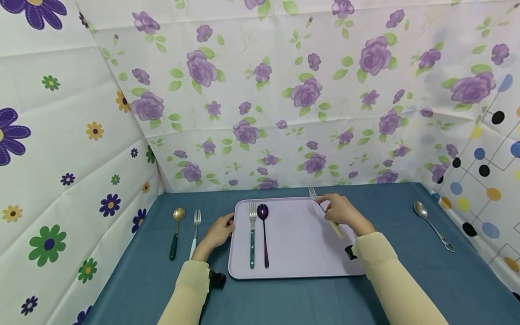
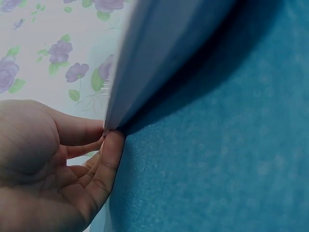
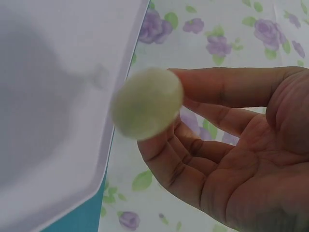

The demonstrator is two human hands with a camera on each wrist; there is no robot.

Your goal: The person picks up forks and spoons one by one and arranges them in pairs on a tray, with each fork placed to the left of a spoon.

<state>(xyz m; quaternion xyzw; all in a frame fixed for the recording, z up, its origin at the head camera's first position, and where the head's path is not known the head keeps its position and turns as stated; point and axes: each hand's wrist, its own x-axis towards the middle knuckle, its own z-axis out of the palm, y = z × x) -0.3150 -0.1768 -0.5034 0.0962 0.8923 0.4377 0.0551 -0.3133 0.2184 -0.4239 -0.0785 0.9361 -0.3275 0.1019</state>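
Observation:
My left hand (image 1: 218, 232) pinches the left rim of a pale lilac tray (image 1: 300, 259) between thumb and fingers, as the left wrist view shows close up. Over the tray's far right part, my right hand (image 1: 342, 210) holds a fork (image 1: 336, 229) with a cream handle, tines pointing away past the far rim. The rounded end of that fork handle (image 3: 147, 103) faces the right wrist camera. On the tray's left side lie a fork with a green handle (image 1: 252, 248) and a dark purple spoon (image 1: 265, 239), side by side.
Left of the tray, a gold spoon with a green handle (image 1: 174, 246) lies near a fork with a white handle (image 1: 196, 230), partly behind my left wrist. A silver spoon (image 1: 434, 228) lies far right. Patterned cloths (image 1: 280, 99) rise behind and beside the blue-covered table (image 1: 284, 302).

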